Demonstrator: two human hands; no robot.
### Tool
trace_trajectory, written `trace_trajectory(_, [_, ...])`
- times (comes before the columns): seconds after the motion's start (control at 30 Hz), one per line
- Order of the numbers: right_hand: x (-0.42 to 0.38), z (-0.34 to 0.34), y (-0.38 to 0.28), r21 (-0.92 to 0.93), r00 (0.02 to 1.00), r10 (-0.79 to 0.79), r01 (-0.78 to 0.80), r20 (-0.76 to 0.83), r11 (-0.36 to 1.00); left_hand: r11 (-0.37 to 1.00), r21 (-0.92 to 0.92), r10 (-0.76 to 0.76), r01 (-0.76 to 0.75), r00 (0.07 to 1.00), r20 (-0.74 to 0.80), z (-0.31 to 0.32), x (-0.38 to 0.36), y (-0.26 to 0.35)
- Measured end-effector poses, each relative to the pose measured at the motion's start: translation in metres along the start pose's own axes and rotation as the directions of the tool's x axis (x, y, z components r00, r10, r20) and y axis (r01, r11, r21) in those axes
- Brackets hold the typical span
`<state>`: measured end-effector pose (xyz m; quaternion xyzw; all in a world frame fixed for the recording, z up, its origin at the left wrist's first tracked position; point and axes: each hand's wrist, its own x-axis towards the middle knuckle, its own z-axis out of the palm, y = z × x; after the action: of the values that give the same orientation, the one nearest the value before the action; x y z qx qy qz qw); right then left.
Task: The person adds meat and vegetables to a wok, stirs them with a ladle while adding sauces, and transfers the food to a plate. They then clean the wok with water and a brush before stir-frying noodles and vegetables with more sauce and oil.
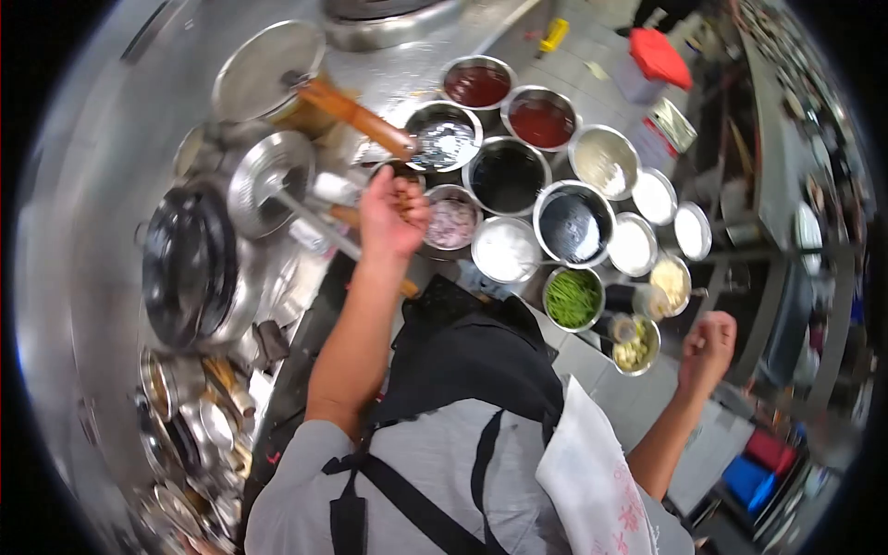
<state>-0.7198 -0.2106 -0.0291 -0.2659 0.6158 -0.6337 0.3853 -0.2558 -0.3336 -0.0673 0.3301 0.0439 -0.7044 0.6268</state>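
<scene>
My left hand is closed, with its fingers curled in, over a small dark-rimmed container. What it holds, if anything, is hidden. Close to its fingers stands a metal bowl of chopped pinkish pieces, perhaps shallots. A wooden-handled strainer lies just beyond, over a pot. Off to the right, my right hand hangs in the air with loosely closed fingers and nothing visible in them. Nearest to it are a bowl of pale yellow pieces and a bowl of minced pale food.
Several metal bowls surround the left hand: dark red sauce, black liquid, white powder and cut greens. At left are a black wok and a perforated ladle. A bin with a red cover stands on the floor.
</scene>
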Motion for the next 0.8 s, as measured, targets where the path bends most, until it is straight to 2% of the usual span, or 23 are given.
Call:
trace_trajectory(0.03, [-0.005,0.031,-0.025,0.164,0.999,-0.037,0.033,0.023,0.986,1.000,-0.014,-0.021,0.022,0.998,0.062,-0.004,-0.009,0.001])
trace_trajectory(0.07, [-0.009,0.061,-0.040,0.258,0.989,-0.090,0.056,0.121,0.965,1.000,-0.019,-0.008,0.010,0.996,0.084,-0.003,-0.022,0.000])
trace_trajectory(0.1, [-0.015,0.093,-0.050,0.301,0.976,-0.099,0.036,0.196,0.953,1.000,-0.024,-0.010,0.014,0.991,0.130,0.001,-0.037,-0.001])
trace_trajectory(0.13, [-0.024,0.125,-0.055,0.341,0.954,-0.111,0.010,0.277,0.940,1.000,-0.002,0.028,-0.028,0.996,0.089,0.007,-0.053,-0.005])
trace_trajectory(0.17, [-0.032,0.156,-0.052,0.372,0.896,-0.116,-0.058,0.429,0.927,0.999,0.034,0.025,-0.029,0.993,0.115,0.002,-0.063,-0.008])
trace_trajectory(0.2, [-0.044,0.188,-0.044,0.389,0.810,-0.125,-0.134,0.574,0.912,0.999,0.034,-0.027,0.023,0.993,0.111,-0.003,-0.071,-0.012])
trace_trajectory(0.27, [-0.075,0.246,-0.017,0.303,0.590,-0.199,-0.081,0.782,0.950,0.993,0.096,-0.076,0.064,0.990,0.123,-0.017,-0.091,-0.023])
trace_trajectory(0.3, [-0.094,0.271,-0.004,0.200,0.473,-0.191,0.033,0.860,0.979,0.987,0.136,-0.094,0.086,0.994,0.056,-0.018,-0.105,-0.023])
trace_trajectory(0.33, [-0.114,0.292,0.008,0.118,0.356,-0.173,0.169,0.918,0.978,0.989,0.084,-0.132,0.125,0.987,0.087,-0.027,-0.111,-0.022])
trace_trajectory(0.4, [-0.151,0.326,0.031,0.195,0.051,-0.223,0.324,0.974,0.926,0.996,-0.094,-0.011,-0.003,0.989,-0.149,-0.029,-0.132,-0.012])
trace_trajectory(0.47, [-0.181,0.345,0.048,0.201,-0.050,-0.196,0.359,0.979,0.912,0.976,-0.182,0.095,-0.120,0.986,-0.140,-0.048,-0.145,0.002])
trace_trajectory(0.5, [-0.193,0.354,0.048,0.232,-0.092,-0.214,0.314,0.973,0.921,0.950,-0.249,0.157,-0.187,0.978,-0.136,-0.061,-0.150,0.013])
trace_trajectory(0.53, [-0.204,0.363,0.048,0.243,-0.128,-0.213,0.311,0.969,0.919,0.939,-0.267,0.184,-0.217,0.973,-0.142,-0.080,-0.156,0.026])
trace_trajectory(0.57, [-0.215,0.371,0.046,0.273,-0.137,-0.244,0.277,0.960,0.921,0.916,-0.246,0.288,-0.316,0.947,-0.144,-0.107,-0.164,0.041])
trace_trajectory(0.6, [-0.224,0.378,0.046,0.301,-0.139,-0.274,0.243,0.952,0.922,0.885,-0.221,0.385,-0.409,0.911,-0.144,-0.132,-0.173,0.056])
trace_trajectory(0.63, [-0.228,0.385,0.050,0.300,-0.209,-0.255,0.225,0.944,0.927,0.789,-0.183,0.556,-0.586,0.809,-0.192,-0.152,-0.181,0.079])
trace_trajectory(0.67, [-0.236,0.390,0.052,0.304,-0.224,-0.256,0.221,0.940,0.927,0.663,-0.135,0.701,-0.736,0.674,-0.232,-0.165,-0.187,0.109])
trace_trajectory(0.73, [-0.251,0.395,0.055,0.089,-0.282,-0.063,0.079,0.957,0.993,0.364,-0.248,0.686,-0.898,0.439,-0.581,-0.139,-0.216,0.185])
trace_trajectory(0.77, [-0.262,0.397,0.057,0.021,-0.233,-0.008,0.055,0.973,0.998,0.397,-0.128,0.758,-0.909,0.403,-0.512,-0.154,-0.222,0.214])
trace_trajectory(0.8, [-0.271,0.399,0.058,0.021,-0.242,-0.007,0.056,0.970,0.998,0.414,-0.001,0.821,-0.910,0.374,-0.432,-0.166,-0.226,0.239])
